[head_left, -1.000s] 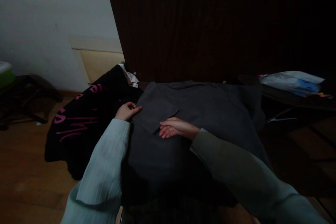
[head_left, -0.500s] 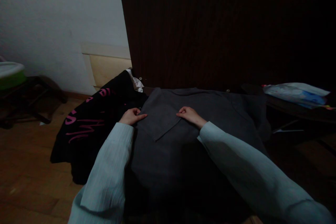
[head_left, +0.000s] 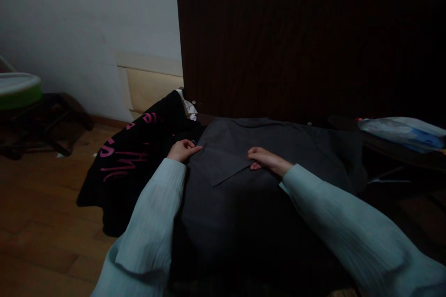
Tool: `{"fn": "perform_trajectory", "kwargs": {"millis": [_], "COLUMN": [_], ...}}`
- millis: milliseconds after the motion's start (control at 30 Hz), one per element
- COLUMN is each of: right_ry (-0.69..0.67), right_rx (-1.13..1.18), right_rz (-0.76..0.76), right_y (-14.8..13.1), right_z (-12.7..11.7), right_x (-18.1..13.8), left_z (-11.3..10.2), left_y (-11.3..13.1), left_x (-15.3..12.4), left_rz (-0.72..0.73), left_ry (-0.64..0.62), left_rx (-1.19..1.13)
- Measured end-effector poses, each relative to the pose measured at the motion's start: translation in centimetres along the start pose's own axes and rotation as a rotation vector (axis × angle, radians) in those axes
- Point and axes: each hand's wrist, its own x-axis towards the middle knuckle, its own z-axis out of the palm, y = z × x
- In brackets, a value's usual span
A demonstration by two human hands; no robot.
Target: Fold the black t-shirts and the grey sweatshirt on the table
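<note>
A dark grey shirt (head_left: pixel 216 222) lies spread out in front of me, its left sleeve (head_left: pixel 223 158) folded inward over the body. At the shirt's left edge my left hand (head_left: pixel 183 150) pinches the fold, thumb on top. My right hand (head_left: pixel 266 159) is closed, its fingertips gripping the sleeve near its upper right edge. The lower part of the shirt sinks into deep shadow, so its hem is hard to make out.
A black garment with pink lettering (head_left: pixel 121 167) hangs to the left. Behind stands a dark wooden panel (head_left: pixel 278 46). On the right a plastic package (head_left: pixel 404 132) rests on a dark surface. A green tub (head_left: pixel 21 95) sits on a stool at far left.
My right hand has shifted slightly right along the sleeve and its fingers have curled more. The view has swung a little left; my left hand keeps its place at the fold.
</note>
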Motion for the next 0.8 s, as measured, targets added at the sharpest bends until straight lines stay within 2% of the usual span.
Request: {"fn": "perform_trajectory", "kwargs": {"millis": [167, 267, 367, 433, 533, 667, 800], "right_ry": [-0.026, -0.014, -0.039, -0.049, -0.084, -0.159, -0.137], "right_rx": [-0.140, 0.003, 0.224, 0.397, 0.593, 0.580, 0.608], "right_rz": [-0.002, 0.025, 0.121, 0.170, 0.145, 0.207, 0.186], "right_y": [-1.0, -1.4, -1.3, -0.9, 0.0, 0.7, 0.2], "right_z": [-0.2, 0.0, 0.7, 1.5, 3.5, 6.1, 6.7], "right_x": [0.0, -0.2, -0.8, -1.7, -3.6, -5.2, -4.8], "left_z": [-0.3, -0.4, -0.3, -0.2, -0.1, -0.2, -0.1], "left_y": [0.3, 0.5, 0.4, 0.3, 0.1, 0.0, 0.2], "left_x": [-0.2, -0.5, -0.5, -0.4, -0.2, -0.2, -0.6], "left_rz": [0.013, 0.015, 0.035, 0.047, 0.054, 0.057, 0.049], "left_ry": [0.007, 0.017, 0.025, 0.030, 0.035, 0.033, 0.042], "left_rx": [0.162, 0.211, 0.196, 0.189, 0.215, 0.242, 0.259]}}
